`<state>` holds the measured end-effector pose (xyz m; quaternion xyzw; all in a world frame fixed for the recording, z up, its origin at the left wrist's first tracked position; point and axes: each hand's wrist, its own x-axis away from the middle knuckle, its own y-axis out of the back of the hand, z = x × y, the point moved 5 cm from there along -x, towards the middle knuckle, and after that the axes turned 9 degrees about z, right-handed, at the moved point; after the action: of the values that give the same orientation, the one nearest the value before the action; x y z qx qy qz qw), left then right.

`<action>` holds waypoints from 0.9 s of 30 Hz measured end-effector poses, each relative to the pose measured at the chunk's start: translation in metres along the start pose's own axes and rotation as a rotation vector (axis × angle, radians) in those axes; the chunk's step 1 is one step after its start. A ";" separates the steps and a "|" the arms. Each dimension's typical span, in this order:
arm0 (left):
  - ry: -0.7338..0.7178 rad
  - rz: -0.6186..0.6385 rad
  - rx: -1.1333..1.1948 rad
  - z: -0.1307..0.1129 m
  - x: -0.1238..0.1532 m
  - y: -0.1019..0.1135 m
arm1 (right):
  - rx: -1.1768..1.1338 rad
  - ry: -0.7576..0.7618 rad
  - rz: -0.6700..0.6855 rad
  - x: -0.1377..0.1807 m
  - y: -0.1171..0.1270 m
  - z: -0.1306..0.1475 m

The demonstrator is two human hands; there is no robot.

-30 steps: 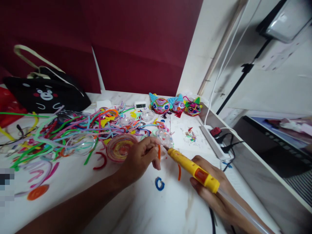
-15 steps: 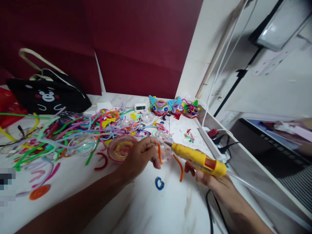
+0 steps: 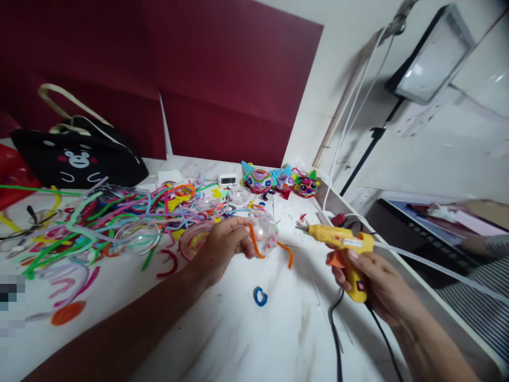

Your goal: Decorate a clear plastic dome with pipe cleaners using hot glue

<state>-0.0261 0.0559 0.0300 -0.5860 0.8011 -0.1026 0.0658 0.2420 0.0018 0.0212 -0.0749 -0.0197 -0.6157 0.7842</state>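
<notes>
My left hand [image 3: 228, 241] pinches a clear plastic ball [image 3: 265, 233] dotted with red bits, held over the white tabletop. One bent orange pipe cleaner [image 3: 255, 243] lies against the ball by my fingertips, and a second orange pipe cleaner [image 3: 288, 254] sticks out at its lower right. In my right hand [image 3: 369, 270] is a yellow hot glue gun [image 3: 338, 237], its nozzle pointing left, apart from the ball. A clear glue stick [image 3: 421, 260] trails from the gun's back. Below the ball lies a curled blue pipe cleaner [image 3: 260, 303].
Piled pipe cleaners [image 3: 119, 212] and clear half-shells [image 3: 137, 236] cover the left side. Three decorated animal heads [image 3: 284, 183] stand at the back by a small digital clock [image 3: 227, 180]. A power strip [image 3: 325, 217] runs along the right ledge; a black cord [image 3: 334, 323] hangs from the gun.
The glue gun has moved right, away from the ball, and its handle now points down. My left hand has raised the ball slightly, and the ball shows more clearly.
</notes>
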 end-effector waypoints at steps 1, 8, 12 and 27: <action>-0.013 -0.006 0.003 -0.002 0.000 0.001 | 0.010 -0.064 -0.009 0.000 0.004 -0.007; -0.047 -0.033 0.037 -0.006 0.002 0.004 | 0.019 -0.335 0.053 -0.013 0.000 -0.059; -0.053 -0.042 0.052 -0.008 0.003 0.003 | 0.143 -0.385 0.027 -0.019 0.002 -0.070; -0.043 -0.016 0.045 -0.002 0.003 0.000 | 1.118 0.888 -0.016 -0.012 -0.072 0.029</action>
<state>-0.0272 0.0536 0.0318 -0.5927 0.7923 -0.1086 0.0957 0.1710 0.0005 0.0551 0.5964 -0.0118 -0.4913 0.6346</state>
